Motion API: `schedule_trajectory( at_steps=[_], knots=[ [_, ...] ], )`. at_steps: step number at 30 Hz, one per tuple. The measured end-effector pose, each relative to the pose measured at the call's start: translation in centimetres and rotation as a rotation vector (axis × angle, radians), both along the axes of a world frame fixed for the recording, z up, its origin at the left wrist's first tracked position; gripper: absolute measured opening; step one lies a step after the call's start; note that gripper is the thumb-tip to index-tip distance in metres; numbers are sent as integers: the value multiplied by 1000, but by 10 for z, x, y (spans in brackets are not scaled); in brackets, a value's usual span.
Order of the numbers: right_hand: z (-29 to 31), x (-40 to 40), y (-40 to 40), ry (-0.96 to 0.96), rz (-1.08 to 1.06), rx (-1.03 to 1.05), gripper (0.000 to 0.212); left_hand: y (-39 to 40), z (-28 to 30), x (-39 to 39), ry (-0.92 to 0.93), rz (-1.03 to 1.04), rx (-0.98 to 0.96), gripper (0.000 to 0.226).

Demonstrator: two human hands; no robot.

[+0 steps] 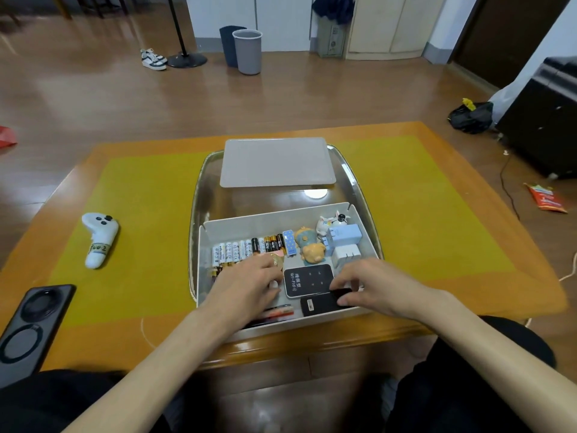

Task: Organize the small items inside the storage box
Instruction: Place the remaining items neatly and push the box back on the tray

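Head view. Rectangular white plastic storage box (265, 220) on glossy metal tray (359, 182), near table edge. Left hand (249, 284), fingers curled, pinching round gold coin (277, 260); right hand (379, 287) gripping flat black device (321, 303). Cylindrical batteries (246, 248) rowed at far left.

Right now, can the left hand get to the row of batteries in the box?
Probably yes. The left hand is already inside the storage box, right beside the batteries, and nothing covers them; the lid lies apart.

Both bare forearms reach forward, hands close together. The left hand (249, 284) lies palm-down, fingers apparently loosely curled; the right hand (373, 284) arches, fingertips (343, 300) pressing downward.
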State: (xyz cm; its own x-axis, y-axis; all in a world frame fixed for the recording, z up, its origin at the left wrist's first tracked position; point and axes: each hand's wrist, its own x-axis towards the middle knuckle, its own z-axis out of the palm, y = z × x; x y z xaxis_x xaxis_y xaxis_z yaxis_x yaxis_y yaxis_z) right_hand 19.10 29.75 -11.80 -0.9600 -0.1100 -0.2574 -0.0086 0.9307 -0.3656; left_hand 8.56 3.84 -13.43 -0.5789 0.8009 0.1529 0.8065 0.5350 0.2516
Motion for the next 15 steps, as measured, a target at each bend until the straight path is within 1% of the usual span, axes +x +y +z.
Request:
schedule_trajectory(
  at_steps=[6,9,12,15],
  knots=[
    [0,-10,2,-90,66,-29,33,-7,-2,3,11,29,34,14],
    [-1,-13,4,-111,29,-58,27,-9,-2,3,-11,27,46,15],
    [-1,-15,9,-118,8,-85,30,-10,-1,3,-34,42,75,17],
    [0,-15,14,-107,-51,-175,29,-10,3,0,-45,57,132,16]
  ],
)
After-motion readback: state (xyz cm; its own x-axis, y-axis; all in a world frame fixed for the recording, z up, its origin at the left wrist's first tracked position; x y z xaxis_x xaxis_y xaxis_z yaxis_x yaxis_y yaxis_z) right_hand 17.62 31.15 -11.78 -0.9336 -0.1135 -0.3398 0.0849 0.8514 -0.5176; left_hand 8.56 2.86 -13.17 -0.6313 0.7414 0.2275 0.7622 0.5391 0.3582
